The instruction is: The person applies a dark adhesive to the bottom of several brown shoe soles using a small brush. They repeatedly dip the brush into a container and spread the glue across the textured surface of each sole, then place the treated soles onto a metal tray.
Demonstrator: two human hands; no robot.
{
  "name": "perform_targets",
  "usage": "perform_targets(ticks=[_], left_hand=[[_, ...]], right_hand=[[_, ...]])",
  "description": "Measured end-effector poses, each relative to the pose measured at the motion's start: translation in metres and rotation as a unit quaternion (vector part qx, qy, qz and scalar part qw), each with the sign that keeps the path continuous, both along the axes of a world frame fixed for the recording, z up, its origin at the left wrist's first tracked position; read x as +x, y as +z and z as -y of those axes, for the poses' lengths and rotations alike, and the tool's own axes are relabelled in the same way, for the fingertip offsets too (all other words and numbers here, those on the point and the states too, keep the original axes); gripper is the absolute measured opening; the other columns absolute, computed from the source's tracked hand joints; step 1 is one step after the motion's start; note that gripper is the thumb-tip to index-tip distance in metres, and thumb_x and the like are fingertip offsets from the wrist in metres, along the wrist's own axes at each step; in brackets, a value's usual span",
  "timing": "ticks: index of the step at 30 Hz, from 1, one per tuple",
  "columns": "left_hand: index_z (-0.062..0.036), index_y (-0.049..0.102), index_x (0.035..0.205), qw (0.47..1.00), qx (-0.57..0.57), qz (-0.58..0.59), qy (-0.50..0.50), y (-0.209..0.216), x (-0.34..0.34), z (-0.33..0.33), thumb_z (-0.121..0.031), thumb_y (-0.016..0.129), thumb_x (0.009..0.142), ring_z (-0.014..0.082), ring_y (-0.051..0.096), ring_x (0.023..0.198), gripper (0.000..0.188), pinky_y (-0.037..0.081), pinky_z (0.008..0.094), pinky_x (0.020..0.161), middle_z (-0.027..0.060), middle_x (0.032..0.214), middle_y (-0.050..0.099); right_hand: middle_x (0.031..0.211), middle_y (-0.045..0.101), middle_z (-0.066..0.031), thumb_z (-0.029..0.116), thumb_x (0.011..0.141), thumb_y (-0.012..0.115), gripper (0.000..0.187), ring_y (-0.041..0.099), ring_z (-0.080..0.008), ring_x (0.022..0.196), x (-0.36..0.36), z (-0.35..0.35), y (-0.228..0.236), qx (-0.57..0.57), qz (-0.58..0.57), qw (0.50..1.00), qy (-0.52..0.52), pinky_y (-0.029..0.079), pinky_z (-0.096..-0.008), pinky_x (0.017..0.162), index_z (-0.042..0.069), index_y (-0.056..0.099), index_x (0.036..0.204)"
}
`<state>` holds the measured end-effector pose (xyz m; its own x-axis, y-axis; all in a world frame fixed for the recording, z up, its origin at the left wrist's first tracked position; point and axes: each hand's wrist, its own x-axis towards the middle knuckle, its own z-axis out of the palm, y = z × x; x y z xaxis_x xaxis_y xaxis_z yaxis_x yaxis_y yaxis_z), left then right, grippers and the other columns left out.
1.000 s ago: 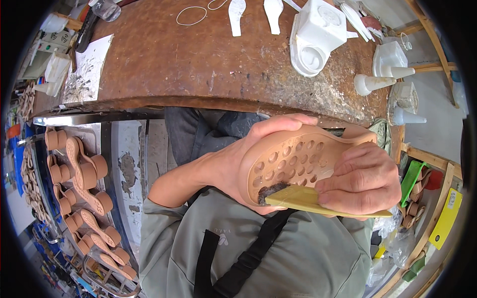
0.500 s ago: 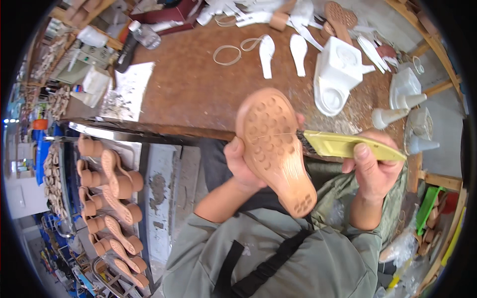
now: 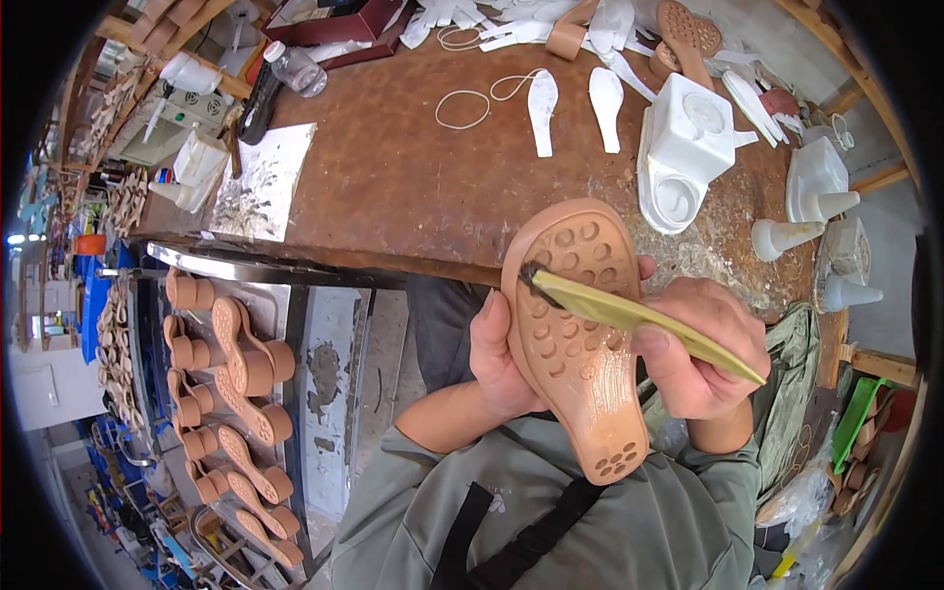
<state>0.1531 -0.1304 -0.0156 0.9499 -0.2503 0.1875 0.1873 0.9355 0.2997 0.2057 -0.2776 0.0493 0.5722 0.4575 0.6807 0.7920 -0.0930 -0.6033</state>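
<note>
L hand point(image 3: 503, 359) wraps around the left edge of a tan shoe sole point(image 3: 580, 334), holding it up over the lap w/ tread side facing the camera; round holes across forefoot, small hole cluster at heel end, which points down toward the chest. R hand point(image 3: 700, 349) is closed on a yellow-handled brush point(image 3: 639, 315), thumb on top of handle; dark bristle tip touches the sole's upper left rim, near the toe. Handle runs diagonally down-right across the sole & past the R knuckles.

Sole sits in front of the near edge of a brown workbench point(image 3: 393, 187). On bench: white plaster mould block point(image 3: 683, 147), white insole cutouts point(image 3: 541, 98), smeared sheet of paper point(image 3: 264, 182), clear plastic bottle point(image 3: 295, 69). To the person's left, a rack w/ rows of tan heeled soles point(image 3: 241, 364).
</note>
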Motion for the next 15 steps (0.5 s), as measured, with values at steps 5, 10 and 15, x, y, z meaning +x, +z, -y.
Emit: perform_targets(ticks=[5, 10, 15], left_hand=[[-0.0068, 0.016, 0.146, 1.0, 0.009, -0.007, 0.011, 0.006, -0.001, 0.0, -0.067, 0.032, 0.086, 0.0325, 0.043, 0.125, 0.086, 0.041, 0.0438, 0.101, 0.0232, 0.144, 0.03], [-0.0089, 0.019, 0.146, 0.999, 0.004, -0.04, 0.01, 0.004, -0.002, 0.001, -0.077, 0.027, 0.08, 0.0406, 0.047, 0.119, 0.095, 0.043, 0.0499, 0.096, 0.0294, 0.14, 0.033], [-0.0085, 0.017, 0.146, 0.999, 0.017, -0.044, 0.003, 0.008, -0.002, 0.0, -0.078, 0.027, 0.08, 0.0411, 0.049, 0.117, 0.097, 0.045, 0.0507, 0.094, 0.0295, 0.141, 0.03]], right_hand=[[0.069, 0.064, -0.0125, 0.003, 0.073, 0.069, 0.015, 0.06, -0.0213, 0.055, -0.008, 0.0, -0.004, -0.002, -0.014, 1.0, 0.0, 0.049, -0.0301, 0.054, -0.004, 0.064, 0.086], [0.069, 0.064, -0.0125, 0.004, 0.073, 0.07, 0.015, 0.061, -0.0223, 0.056, -0.013, 0.002, -0.005, -0.015, 0.007, 1.0, 0.011, 0.051, -0.031, 0.056, -0.003, 0.064, 0.084], [0.074, 0.066, -0.0127, -0.002, 0.062, 0.075, 0.028, 0.062, -0.0208, 0.056, -0.015, 0.008, -0.005, -0.021, 0.035, 0.998, 0.047, 0.051, -0.0304, 0.048, -0.006, 0.064, 0.088]])
